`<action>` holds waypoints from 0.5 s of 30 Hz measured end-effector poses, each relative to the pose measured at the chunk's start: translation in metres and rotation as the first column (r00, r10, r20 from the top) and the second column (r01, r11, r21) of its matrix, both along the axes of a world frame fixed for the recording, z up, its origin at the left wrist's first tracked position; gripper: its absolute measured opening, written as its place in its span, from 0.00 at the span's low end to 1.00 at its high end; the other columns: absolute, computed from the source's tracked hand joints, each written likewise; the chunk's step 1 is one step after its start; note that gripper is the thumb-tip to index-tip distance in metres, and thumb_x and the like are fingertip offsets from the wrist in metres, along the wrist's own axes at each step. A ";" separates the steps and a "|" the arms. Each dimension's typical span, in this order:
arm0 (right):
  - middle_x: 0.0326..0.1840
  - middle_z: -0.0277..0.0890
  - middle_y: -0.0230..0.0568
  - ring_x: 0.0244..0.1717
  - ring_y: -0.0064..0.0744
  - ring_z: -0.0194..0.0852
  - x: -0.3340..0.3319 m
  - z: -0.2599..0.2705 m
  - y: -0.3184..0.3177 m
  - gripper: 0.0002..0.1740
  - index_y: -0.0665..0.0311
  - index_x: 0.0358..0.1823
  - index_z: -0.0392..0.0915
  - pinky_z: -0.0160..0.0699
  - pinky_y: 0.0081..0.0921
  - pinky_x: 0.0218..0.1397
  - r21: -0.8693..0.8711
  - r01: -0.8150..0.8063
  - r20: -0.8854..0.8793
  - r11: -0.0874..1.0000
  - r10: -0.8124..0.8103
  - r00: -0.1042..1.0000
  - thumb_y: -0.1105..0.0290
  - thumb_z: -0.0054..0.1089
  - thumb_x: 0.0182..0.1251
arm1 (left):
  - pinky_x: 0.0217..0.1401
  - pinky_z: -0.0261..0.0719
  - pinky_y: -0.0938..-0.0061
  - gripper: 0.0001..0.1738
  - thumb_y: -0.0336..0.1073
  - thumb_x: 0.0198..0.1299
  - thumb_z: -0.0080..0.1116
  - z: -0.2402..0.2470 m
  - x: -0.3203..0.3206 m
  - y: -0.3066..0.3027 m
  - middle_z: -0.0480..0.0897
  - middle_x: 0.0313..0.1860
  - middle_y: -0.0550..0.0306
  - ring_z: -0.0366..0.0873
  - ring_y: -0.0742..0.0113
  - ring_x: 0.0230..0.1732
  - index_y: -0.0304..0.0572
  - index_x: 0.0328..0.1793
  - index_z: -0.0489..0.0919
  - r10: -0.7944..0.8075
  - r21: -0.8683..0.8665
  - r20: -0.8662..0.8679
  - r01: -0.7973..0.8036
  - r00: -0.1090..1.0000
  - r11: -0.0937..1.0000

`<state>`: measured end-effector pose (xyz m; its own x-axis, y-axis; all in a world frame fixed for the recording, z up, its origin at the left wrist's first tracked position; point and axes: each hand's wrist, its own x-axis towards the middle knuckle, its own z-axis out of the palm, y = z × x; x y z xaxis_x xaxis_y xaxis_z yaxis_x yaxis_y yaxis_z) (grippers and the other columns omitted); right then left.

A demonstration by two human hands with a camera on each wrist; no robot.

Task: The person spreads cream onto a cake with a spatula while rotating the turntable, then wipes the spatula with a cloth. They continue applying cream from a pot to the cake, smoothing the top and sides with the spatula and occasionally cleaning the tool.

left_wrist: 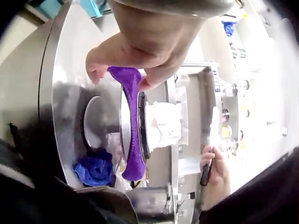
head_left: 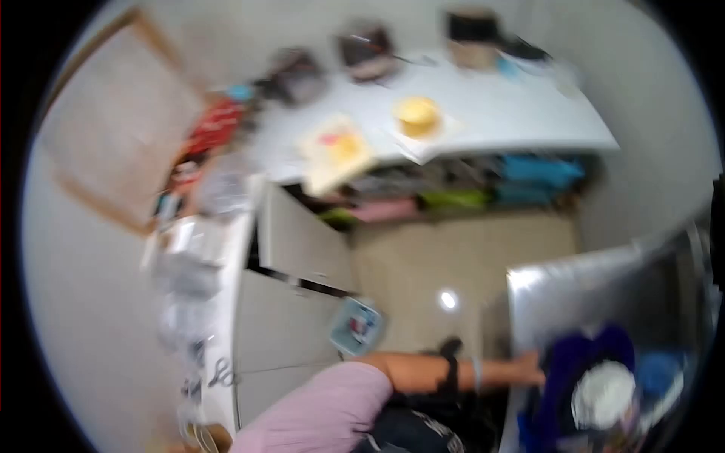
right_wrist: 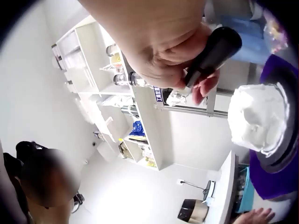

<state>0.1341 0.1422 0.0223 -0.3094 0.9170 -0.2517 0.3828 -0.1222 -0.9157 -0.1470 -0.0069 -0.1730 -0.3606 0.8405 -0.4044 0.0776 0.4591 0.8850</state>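
Observation:
My right hand grips the black handle of an icing spatula; its whitish blade points up in the left wrist view. A round cake coated in white cream sits on a dark round board over a purple cloth, which drapes across a metal turntable. My left hand is at the cloth's edge, its fingers spread loosely; in the right wrist view the fingers show beside the cloth, holding nothing. The head view is blurred, with the left arm reaching right toward the cloth and the right hand out of sight.
A steel worktable bears the turntable, with a crumpled blue cloth beside it. On the white counter stand a yellow cake and appliances. A bin is on the floor by the cabinets. Open shelves line the wall.

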 end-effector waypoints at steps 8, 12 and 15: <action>0.36 0.83 0.40 0.36 0.21 0.78 -0.013 0.106 -0.021 0.16 0.69 0.56 0.77 0.76 0.19 0.40 0.331 -0.107 0.369 0.937 -0.025 0.929 0.71 0.52 0.72 | 0.48 0.74 0.78 0.24 0.41 0.62 0.59 0.057 -0.003 -0.009 0.76 0.46 0.62 0.74 0.74 0.46 0.42 0.60 0.66 0.039 -0.062 0.684 0.005 0.728 0.998; 0.32 0.83 0.40 0.30 0.25 0.80 -0.026 0.124 -0.012 0.14 0.62 0.53 0.81 0.73 0.21 0.35 0.379 -0.276 0.602 0.883 -0.009 0.798 0.68 0.55 0.69 | 0.53 0.76 0.76 0.18 0.40 0.66 0.54 0.063 -0.003 -0.037 0.78 0.52 0.59 0.77 0.69 0.54 0.43 0.59 0.69 -0.048 -0.051 0.849 0.172 0.527 0.984; 0.29 0.80 0.42 0.28 0.37 0.79 -0.052 0.124 0.011 0.13 0.57 0.50 0.82 0.74 0.28 0.33 0.390 -0.536 0.813 0.749 -0.006 0.583 0.66 0.58 0.66 | 0.52 0.77 0.75 0.20 0.40 0.66 0.54 0.064 -0.001 -0.029 0.78 0.51 0.58 0.79 0.69 0.52 0.42 0.60 0.67 0.023 -0.088 0.876 0.113 0.482 0.990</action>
